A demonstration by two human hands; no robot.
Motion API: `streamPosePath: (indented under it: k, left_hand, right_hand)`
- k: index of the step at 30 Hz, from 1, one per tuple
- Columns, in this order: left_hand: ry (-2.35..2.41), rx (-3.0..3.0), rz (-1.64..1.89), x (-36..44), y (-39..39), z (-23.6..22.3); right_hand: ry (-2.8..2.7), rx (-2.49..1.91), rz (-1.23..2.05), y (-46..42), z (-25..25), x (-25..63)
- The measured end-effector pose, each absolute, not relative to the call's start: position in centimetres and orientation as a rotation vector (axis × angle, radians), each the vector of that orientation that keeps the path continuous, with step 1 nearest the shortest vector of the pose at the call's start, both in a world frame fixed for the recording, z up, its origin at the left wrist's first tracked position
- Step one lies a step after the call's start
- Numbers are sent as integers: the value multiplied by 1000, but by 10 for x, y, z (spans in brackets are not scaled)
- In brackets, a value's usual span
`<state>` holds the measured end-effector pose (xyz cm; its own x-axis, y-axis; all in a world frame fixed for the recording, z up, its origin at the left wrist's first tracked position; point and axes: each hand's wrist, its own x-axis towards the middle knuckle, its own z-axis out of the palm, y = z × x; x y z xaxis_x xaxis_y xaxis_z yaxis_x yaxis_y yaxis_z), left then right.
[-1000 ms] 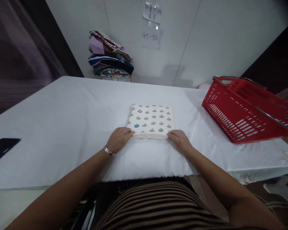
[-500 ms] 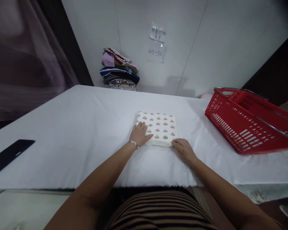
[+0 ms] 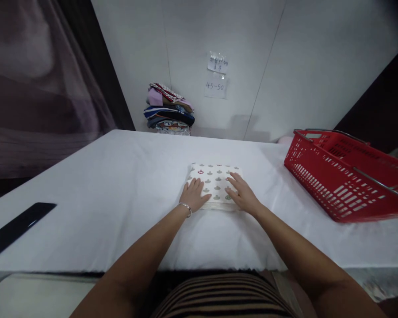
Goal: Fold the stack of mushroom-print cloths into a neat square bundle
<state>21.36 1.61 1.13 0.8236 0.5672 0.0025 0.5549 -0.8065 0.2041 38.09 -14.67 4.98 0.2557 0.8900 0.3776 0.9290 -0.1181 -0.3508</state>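
A folded white cloth point(image 3: 215, 185) with rows of grey, red and green mushroom-like prints lies as a neat square on the white-covered table point(image 3: 146, 176). My left hand point(image 3: 193, 194) rests flat on its left side, fingers spread, a silver bracelet at the wrist. On the cloth's right side lies my right hand point(image 3: 242, 194), its fingers apart and pointing up and inward. Neither hand grips anything. Layered folds show along the cloth's near edge; the fingers cover parts of the print.
A red plastic basket point(image 3: 318, 185) with metal handles stands at the table's right. A black flat object point(image 3: 18, 229) lies at the left. Several folded fabrics point(image 3: 169, 108) are stacked by the back wall, beside paper signs point(image 3: 216, 86). A curtain point(image 3: 29, 88) hangs at left.
My right hand has left the cloth's near right corner and now lies spread on its top. The left hand stays on the left side. The whole view has tilted slightly upward.
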Motion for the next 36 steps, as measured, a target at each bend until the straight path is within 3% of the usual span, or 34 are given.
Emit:
streamPosePath:
  k: [6, 12, 15, 24, 36]
  left_hand:
    - [835, 2822, 104, 208, 18, 8]
    - [863, 2731, -98, 229, 28, 33]
    - [915, 2758, 46, 253, 40, 42]
    - [1022, 2673, 65, 266, 80, 11]
    - [982, 2686, 142, 265, 80, 6]
  right_hand:
    - [-1482, -2508, 113, -109, 19, 402]
    - [-1505, -2545, 77, -113, 4, 405]
    - [-1491, -2565, 86, -112, 7, 403]
    - [-1495, -2553, 128, -114, 9, 401]
    - [-1392, -2616, 132, -73, 23, 430]
